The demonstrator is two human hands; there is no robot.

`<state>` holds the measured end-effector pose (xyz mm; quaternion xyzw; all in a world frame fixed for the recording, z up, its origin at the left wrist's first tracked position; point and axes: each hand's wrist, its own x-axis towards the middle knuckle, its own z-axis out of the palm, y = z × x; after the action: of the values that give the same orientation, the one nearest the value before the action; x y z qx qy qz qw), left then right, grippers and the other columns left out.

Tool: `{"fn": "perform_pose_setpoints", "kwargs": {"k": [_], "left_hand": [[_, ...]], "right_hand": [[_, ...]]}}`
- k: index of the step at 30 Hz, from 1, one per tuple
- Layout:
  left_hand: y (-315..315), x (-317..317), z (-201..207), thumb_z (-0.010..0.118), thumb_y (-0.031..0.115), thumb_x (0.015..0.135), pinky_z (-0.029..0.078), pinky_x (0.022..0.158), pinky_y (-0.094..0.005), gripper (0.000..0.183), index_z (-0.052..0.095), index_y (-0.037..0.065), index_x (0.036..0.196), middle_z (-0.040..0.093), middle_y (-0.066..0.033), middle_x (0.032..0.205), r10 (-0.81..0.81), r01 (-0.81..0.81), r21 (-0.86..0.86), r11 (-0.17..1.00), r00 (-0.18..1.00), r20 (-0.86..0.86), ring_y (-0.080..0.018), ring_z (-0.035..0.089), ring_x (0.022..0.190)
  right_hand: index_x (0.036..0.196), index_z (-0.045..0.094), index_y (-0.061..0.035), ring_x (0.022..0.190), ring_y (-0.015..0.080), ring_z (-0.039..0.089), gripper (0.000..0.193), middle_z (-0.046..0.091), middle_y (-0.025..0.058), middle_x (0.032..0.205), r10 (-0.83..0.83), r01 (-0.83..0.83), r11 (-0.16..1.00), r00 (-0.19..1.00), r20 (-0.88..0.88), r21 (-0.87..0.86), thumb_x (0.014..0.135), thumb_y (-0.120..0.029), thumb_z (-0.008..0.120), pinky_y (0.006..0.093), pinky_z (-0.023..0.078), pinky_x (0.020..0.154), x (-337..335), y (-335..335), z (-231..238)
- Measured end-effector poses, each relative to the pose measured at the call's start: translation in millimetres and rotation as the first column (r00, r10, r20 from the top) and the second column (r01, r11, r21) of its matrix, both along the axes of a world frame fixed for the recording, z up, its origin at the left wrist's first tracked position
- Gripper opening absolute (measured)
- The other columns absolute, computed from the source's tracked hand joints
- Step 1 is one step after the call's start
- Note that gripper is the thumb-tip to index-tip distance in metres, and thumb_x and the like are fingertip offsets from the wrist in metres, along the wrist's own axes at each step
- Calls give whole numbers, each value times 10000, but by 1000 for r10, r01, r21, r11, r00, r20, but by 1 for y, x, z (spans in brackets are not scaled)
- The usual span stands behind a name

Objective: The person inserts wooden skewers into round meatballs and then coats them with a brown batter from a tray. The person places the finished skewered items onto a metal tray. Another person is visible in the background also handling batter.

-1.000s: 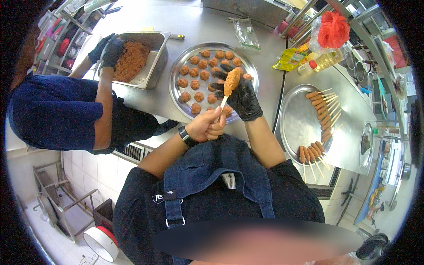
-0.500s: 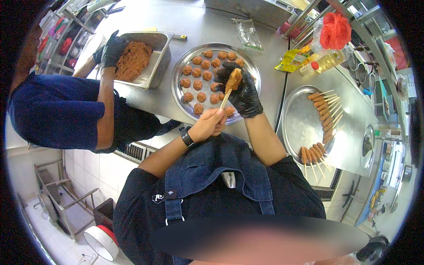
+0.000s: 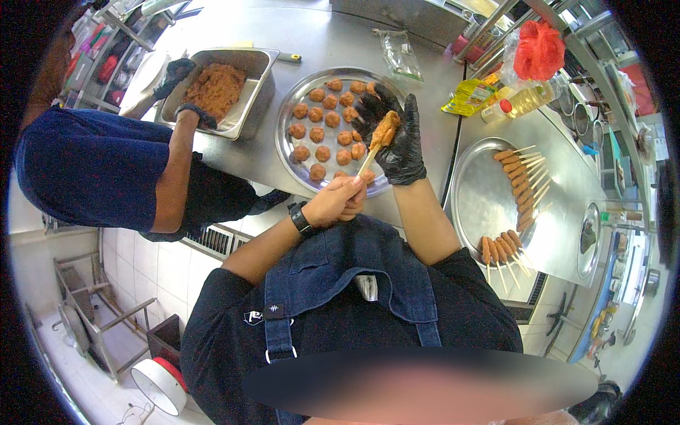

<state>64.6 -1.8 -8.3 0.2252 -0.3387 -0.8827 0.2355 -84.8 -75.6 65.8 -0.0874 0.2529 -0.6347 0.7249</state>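
Note:
My bare left hand, a black watch at its wrist, is closed around the lower end of a wooden stick. Orange-brown minced meat is moulded around the stick's upper end, with a lumpy surface. Behind the meat, my right hand in a black glove is open, fingers and thumb spread, the meat lying in front of its palm. Both hands are over the right side of a round metal tray that carries several rows of meatballs. The gloved hand hides some of them.
On the right, another round tray bears several meat skewers. A co-worker's gloved hands are at a deep metal pan of minced meat. Farther back lie a plastic bag, yellow packet and oil bottle.
My right hand's fingers have opened away from the meat, and the skewer has tilted slightly rightward. The co-worker's nearer hand has moved down to the pan's near edge.

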Motion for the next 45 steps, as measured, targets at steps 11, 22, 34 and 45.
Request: {"fn": "perform_pose_setpoints", "kwargs": {"k": [11,22,34,45], "left_hand": [[0,-14,6,319,415,1003,183,388,-195,442,411,106,700,265,60,570,-7,8,-10,1000,997,82,-46,219,445],[20,-66,14,301,493,984,176,349,-185,505,417,105,682,246,63,531,-116,142,188,972,983,-145,-40,214,429],[49,-92,8,309,484,986,169,360,-185,508,422,95,678,250,64,542,-85,115,170,979,981,-175,-35,209,443],[9,-36,13,300,461,994,177,359,-182,490,427,94,696,259,66,536,-189,228,150,962,954,-234,-35,209,437]], "right_hand": [[1172,522,-104,769,185,565,390,594,100,1014,327,-291,816,945,-15,-500,950,-416,446,322,475,615,-26,4,-49],[1098,608,-33,896,275,630,499,641,144,1085,-192,-115,889,787,-587,-444,949,-429,343,376,507,827,-87,36,-19],[1286,472,0,900,203,595,483,622,102,952,-2,-187,905,896,-443,-383,935,-331,467,344,490,782,-118,39,-10],[1260,489,-9,670,134,560,450,599,44,805,53,-155,974,861,-506,-163,931,-316,500,282,474,620,-58,31,9]]}}
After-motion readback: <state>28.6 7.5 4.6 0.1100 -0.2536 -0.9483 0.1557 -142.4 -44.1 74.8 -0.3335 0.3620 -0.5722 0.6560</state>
